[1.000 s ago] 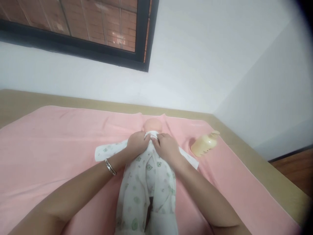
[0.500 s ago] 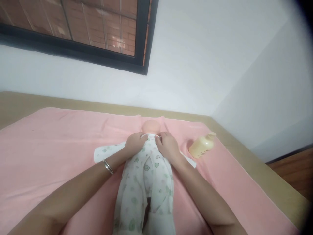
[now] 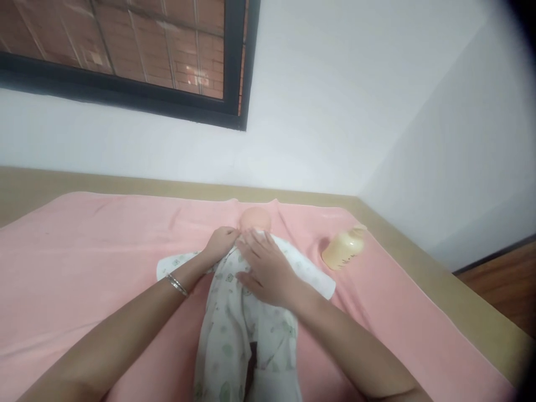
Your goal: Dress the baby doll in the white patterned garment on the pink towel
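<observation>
A baby doll (image 3: 255, 219) lies on its back on the pink cloth, its head at the far end. It wears a white baby outfit (image 3: 228, 301) printed with small green figures, sleeves spread to both sides. At the neckline on the left, my left hand (image 3: 221, 244) has its fingers closed, apparently on the outfit's edge; the fingertips are partly hidden. My right hand (image 3: 268, 271) lies flat across the doll's chest, fingers stretched toward the collar. A silver bangle (image 3: 176, 284) circles my left wrist.
A pale yellow bottle (image 3: 344, 249) is on the pink cloth (image 3: 104, 262), right of the doll. The cloth covers a tan surface (image 3: 452, 296) that meets the white wall (image 3: 318, 111) at the back. A dark-framed window (image 3: 167, 103) is above on the left.
My right hand has moved from the doll's right-side shoulder onto the middle of its chest and flattened, uncovering the right sleeve. My left hand has shifted slightly left and closed at the neckline.
</observation>
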`<act>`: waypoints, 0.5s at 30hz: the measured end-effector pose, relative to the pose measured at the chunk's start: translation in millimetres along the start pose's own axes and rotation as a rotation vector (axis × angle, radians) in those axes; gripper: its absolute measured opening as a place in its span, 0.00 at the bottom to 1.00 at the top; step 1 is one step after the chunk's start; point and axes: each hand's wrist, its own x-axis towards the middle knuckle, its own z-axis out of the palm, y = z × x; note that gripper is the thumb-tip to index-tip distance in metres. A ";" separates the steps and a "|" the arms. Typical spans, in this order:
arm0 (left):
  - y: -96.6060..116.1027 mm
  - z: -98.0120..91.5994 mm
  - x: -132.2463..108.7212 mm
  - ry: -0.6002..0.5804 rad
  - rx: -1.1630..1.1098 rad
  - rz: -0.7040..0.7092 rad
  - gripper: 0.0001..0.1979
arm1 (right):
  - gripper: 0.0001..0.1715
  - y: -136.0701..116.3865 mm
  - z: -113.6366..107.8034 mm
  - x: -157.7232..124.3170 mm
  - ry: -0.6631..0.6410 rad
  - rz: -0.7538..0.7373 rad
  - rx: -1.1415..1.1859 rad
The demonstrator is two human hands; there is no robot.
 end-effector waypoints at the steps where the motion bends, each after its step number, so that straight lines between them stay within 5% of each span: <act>1: -0.4 0.1 0.2 0.005 0.000 0.003 0.15 | 0.37 1.6 0.4 0.2 0.002 0.010 -0.004; 15: 4.1 -2.3 -0.4 0.024 0.076 0.028 0.16 | 0.34 14.8 1.7 2.9 0.019 -0.003 0.011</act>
